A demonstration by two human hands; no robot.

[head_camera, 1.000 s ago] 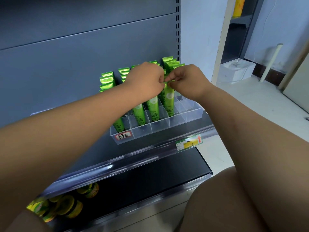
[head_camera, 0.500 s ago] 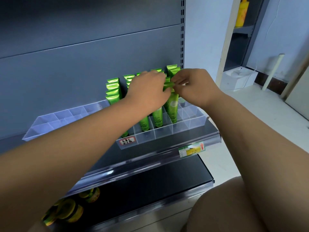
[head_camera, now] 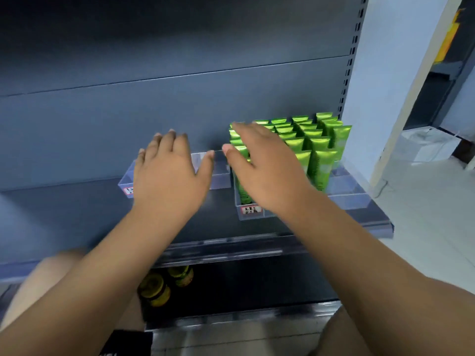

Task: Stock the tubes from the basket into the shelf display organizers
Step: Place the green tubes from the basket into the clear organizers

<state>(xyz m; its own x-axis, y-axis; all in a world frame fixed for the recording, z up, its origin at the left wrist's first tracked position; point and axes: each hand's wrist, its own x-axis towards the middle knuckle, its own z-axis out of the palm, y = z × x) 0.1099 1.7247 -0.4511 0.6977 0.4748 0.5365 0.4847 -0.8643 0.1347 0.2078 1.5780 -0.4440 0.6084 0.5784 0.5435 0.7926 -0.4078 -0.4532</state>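
Our left hand (head_camera: 169, 176) is spread flat, palm down, fingers straight and slightly apart, holding nothing. It covers the front of a clear plastic divided organizer (head_camera: 221, 173) on the dark grey metal shelf (head_camera: 77, 209); we cannot tell whether it touches the plastic. Our right hand (head_camera: 264, 170) is likewise open with relaxed fingers and grips nothing. It lies in front of the left columns of the shiny green squeeze tubes (head_camera: 316, 150). These tubes stand upright, crimped ends up, in rows inside a second clear plastic divided organizer (head_camera: 354, 199), just right of the first. A small red-bordered label (head_camera: 250, 209) sits on its front left corner. On the shelf below, yellow-green round jars (head_camera: 156, 291) lie blurred.
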